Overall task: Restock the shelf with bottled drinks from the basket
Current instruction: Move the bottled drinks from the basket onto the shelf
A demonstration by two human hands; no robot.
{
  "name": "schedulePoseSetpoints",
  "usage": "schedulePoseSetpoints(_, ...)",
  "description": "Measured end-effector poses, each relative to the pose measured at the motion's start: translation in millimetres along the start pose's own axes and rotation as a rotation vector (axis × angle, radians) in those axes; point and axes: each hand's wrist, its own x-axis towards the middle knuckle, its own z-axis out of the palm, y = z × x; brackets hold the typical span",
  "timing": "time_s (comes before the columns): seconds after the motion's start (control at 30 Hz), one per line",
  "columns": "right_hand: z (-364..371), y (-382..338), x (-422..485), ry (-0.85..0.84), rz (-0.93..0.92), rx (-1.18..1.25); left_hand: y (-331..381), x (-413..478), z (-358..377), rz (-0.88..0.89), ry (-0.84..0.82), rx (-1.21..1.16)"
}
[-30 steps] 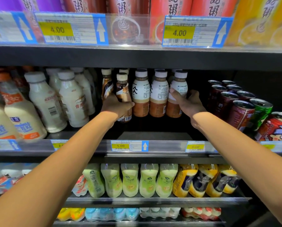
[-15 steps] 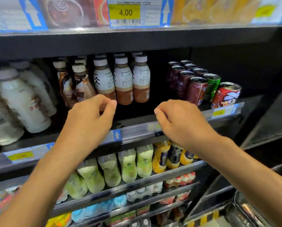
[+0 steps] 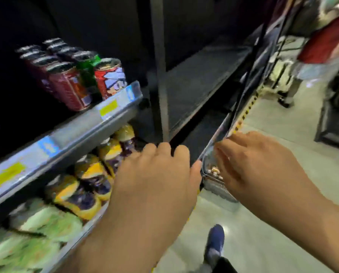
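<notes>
Nothing is held in either hand. The left hand (image 3: 155, 174) is loosely curled, and the right hand (image 3: 249, 166) is spread out near the basket (image 3: 217, 190) on the floor. Bottled drinks (image 3: 214, 171) are seen inside it, blurred, beside the shelf (image 3: 76, 134).

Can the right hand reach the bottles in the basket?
Probably yes. The right hand is open right beside the basket, and nothing seems to sit between it and the bottles inside, though the picture is blurry.
</notes>
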Motion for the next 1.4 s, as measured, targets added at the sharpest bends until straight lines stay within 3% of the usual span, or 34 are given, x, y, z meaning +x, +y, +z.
schedulePoseSetpoints(0.1, 24, 67, -16, -0.053, 0.181, -0.046, 50, 46, 46, 0.107, -0.202, -0.017)
schedulePoseSetpoints(0.2, 55, 139, -21, -0.152, 0.345, -0.081, 89, 97, 117, 0.213, -0.232, -0.018)
schedulePoseSetpoints(0.3, 95, 216, -13, -0.237, 0.455, -0.094, 137, 158, 185, 0.288, -0.460, 0.032)
schedulePoseSetpoints(0.37, 124, 267, -2, -0.317, 0.509, -0.101, 169, 198, 236, 0.286, -0.607, 0.030)
schedulePoseSetpoints(0.53, 190, 374, 28, -0.546, 0.618, -0.055, 214, 281, 353, 0.288, -0.672, -0.050)
schedulePoseSetpoints(0.6, 219, 410, 35, -0.625, 0.627, -0.038, 225, 302, 395, 0.262, -0.830, -0.075)
schedulePoseSetpoints(0.73, 285, 466, 47, -0.837, 0.676, 0.038, 236, 329, 487, 0.265, -0.978, -0.068)
schedulePoseSetpoints(1.0, 502, 508, 33, -0.980, 0.817, 0.269, 229, 330, 718, 0.205, -1.249, -0.004)
schedulePoseSetpoints(1.1, 613, 524, 10, -1.012, 1.005, 0.381, 218, 306, 831, 0.066, -1.336, -0.108)
schedulePoseSetpoints(1.2, 735, 538, -28, -0.973, 1.353, 0.604, 209, 269, 943, -0.244, -1.425, -0.267)
schedulePoseSetpoints(1.4, 952, 544, -116, -0.990, 1.724, 0.849, 185, 182, 1146, -0.683, -1.388, -0.325)
